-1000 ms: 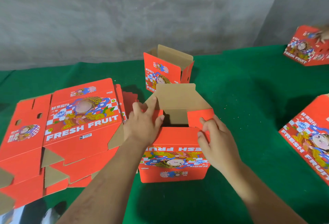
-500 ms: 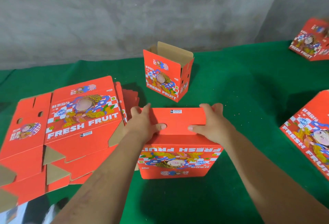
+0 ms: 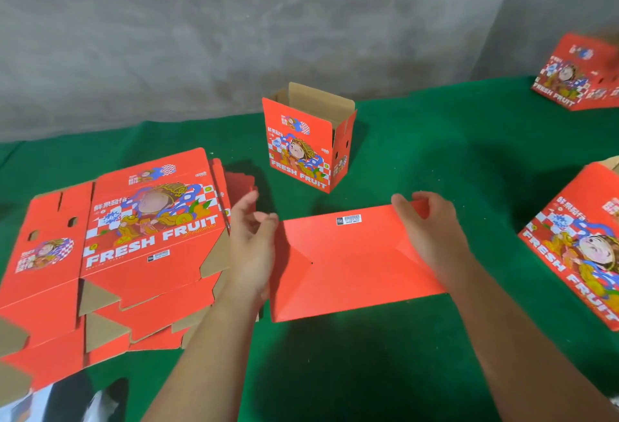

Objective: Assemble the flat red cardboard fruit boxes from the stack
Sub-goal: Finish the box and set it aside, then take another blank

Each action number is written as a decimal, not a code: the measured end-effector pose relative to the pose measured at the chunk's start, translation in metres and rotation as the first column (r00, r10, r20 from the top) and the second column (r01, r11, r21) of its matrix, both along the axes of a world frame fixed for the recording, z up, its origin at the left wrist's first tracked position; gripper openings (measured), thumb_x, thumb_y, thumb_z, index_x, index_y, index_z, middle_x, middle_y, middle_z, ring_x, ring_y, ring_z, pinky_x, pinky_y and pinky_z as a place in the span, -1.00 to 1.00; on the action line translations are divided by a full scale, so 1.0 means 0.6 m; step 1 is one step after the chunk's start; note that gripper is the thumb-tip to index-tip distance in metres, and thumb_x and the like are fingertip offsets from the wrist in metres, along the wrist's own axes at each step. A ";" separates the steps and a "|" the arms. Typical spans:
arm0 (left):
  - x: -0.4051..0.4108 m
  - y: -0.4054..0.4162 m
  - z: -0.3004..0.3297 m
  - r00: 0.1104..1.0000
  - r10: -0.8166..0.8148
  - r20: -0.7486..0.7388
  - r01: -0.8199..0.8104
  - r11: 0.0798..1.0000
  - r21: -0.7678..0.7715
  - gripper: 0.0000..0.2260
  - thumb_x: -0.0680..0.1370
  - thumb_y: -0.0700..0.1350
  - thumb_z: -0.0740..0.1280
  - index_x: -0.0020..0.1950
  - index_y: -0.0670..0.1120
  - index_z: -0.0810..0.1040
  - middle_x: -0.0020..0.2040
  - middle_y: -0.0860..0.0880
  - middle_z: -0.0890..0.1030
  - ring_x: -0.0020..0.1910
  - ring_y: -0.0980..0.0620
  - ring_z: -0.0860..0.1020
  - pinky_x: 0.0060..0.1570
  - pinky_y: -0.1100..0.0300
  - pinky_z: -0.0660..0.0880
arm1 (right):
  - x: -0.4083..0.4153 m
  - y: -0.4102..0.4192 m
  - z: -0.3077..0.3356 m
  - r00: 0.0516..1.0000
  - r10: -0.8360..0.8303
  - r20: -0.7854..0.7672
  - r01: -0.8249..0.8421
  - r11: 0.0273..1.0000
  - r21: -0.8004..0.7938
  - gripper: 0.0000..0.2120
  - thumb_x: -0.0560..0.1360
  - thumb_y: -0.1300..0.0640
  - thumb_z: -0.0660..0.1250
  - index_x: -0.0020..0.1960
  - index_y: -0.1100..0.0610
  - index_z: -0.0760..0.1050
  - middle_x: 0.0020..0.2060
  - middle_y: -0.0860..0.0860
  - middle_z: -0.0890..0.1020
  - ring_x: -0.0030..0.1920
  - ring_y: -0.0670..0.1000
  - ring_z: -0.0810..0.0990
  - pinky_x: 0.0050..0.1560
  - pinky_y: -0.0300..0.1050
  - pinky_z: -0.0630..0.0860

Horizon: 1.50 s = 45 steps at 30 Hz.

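On the counter [image 3: 435, 153], box bottom up.
Both hands [image 3: 249, 240] [image 3: 432, 234] held the box [image 3: 351, 260] by its sides, beside the stack [image 3: 110, 254]. Loose flaps could pop open if they let go early.

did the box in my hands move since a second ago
Yes. The box has tipped over, its plain bottom now facing up, while the open box behind stays put.

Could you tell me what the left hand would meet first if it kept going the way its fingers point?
Probably the standing open fruit box; the left hand points up-table toward it, though depth is unclear.
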<state>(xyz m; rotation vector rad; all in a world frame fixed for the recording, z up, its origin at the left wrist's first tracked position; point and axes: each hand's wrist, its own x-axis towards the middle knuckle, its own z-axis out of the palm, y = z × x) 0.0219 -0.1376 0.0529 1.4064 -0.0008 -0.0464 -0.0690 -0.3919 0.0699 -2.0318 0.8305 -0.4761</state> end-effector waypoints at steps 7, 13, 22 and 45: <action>-0.018 0.031 -0.043 0.758 -0.383 -0.527 0.349 0.922 -0.168 -0.63 0.56 0.04 0.47 0.32 -0.06 0.60 0.09 -0.17 0.74 -0.06 -0.13 0.75 -0.12 -0.05 0.68 | -0.050 0.016 -0.062 0.954 -0.034 0.297 0.019 0.998 0.055 -0.88 0.52 0.06 0.47 -0.07 0.04 0.53 -0.07 0.01 0.63 -0.16 -0.11 0.56 -0.15 -0.38 0.40; -0.035 0.031 -0.099 0.952 -0.297 -0.078 0.303 0.950 0.071 -0.31 0.51 -0.38 0.46 0.48 0.18 0.34 0.28 0.13 0.64 0.26 0.00 0.63 -0.02 0.09 0.65 | -0.076 -0.009 -0.097 0.997 0.051 0.063 -0.070 0.936 0.345 -0.36 0.53 -0.10 0.50 0.53 -0.02 0.35 0.07 0.05 0.65 0.07 -0.01 0.66 0.03 -0.04 0.57; -0.083 -0.037 -0.098 0.821 -0.565 0.078 0.456 0.732 0.506 -0.31 0.56 -0.44 0.31 0.59 0.06 0.24 0.34 -0.14 0.38 0.21 0.35 0.47 0.15 0.38 0.47 | -0.053 0.014 -0.138 0.988 -0.085 0.126 0.045 0.955 0.294 -0.49 0.39 0.06 0.66 0.19 0.04 0.44 -0.09 -0.08 0.52 -0.06 -0.05 0.63 -0.05 -0.17 0.57; -0.099 -0.168 -0.076 0.938 -0.275 -0.211 0.327 0.904 0.275 -0.19 0.17 0.52 0.52 0.32 0.28 0.38 0.33 0.01 0.40 0.38 0.01 0.41 0.44 -0.09 0.40 | -0.183 -0.006 -0.271 0.860 0.480 -0.176 -0.510 0.787 -0.348 -0.10 0.65 -0.09 0.32 0.69 -0.08 -0.27 0.68 -0.12 -0.21 0.64 0.18 -0.39 0.61 0.34 -0.14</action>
